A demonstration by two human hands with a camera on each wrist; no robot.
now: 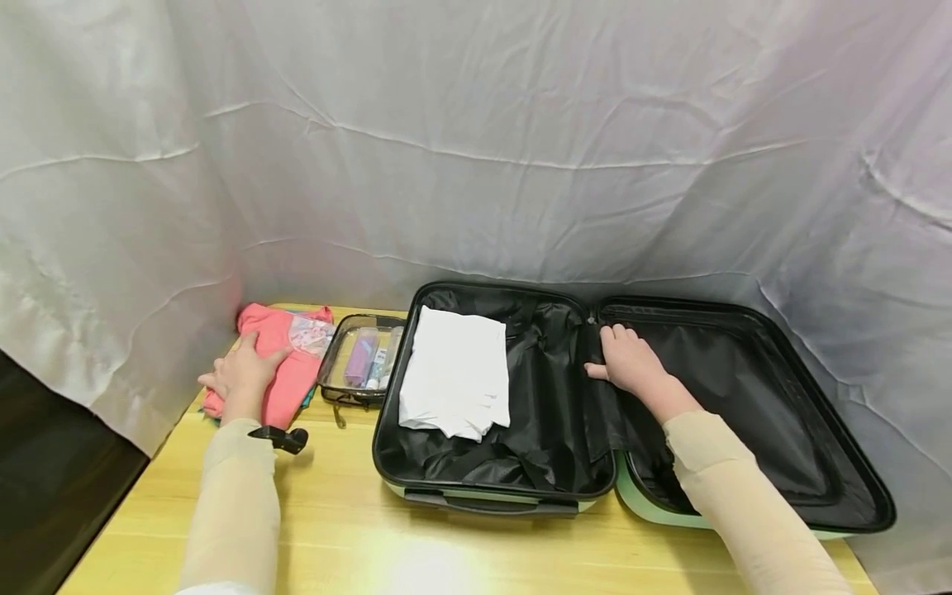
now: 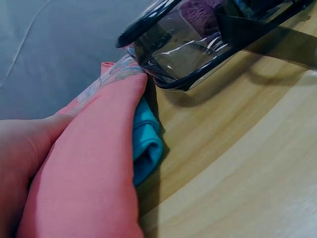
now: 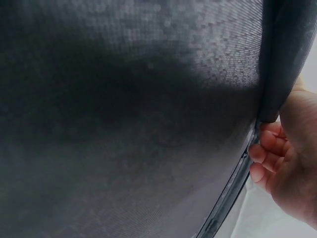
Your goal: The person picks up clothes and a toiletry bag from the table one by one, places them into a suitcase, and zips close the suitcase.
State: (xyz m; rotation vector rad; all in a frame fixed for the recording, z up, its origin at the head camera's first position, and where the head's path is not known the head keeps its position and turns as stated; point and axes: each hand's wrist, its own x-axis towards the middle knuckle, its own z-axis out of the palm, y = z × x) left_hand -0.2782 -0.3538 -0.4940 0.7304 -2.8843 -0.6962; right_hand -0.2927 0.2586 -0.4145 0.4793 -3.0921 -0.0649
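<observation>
My left hand [image 1: 244, 373] rests on a folded pink garment [image 1: 293, 384] with a pale printed patch, thumb and fingers spread apart. Under the pink cloth, a teal folded garment [image 2: 146, 144] peeks out in the left wrist view. An open suitcase [image 1: 491, 497] with black lining lies flat, its two halves side by side. In its left half is a folded white garment [image 1: 455, 372]. At the middle seam my right hand [image 1: 632, 359] grips the black fabric flap [image 1: 604, 413]; its curled fingers [image 3: 270, 148] show at the fabric's edge in the right wrist view.
A clear toiletry bag [image 1: 335, 357] with black edging holds a purple item and small tubes, between the pink garment and the suitcase. Pale curtains [image 1: 521, 165] hang behind and at both sides. The wooden table [image 1: 342, 512] extends in front of the suitcase.
</observation>
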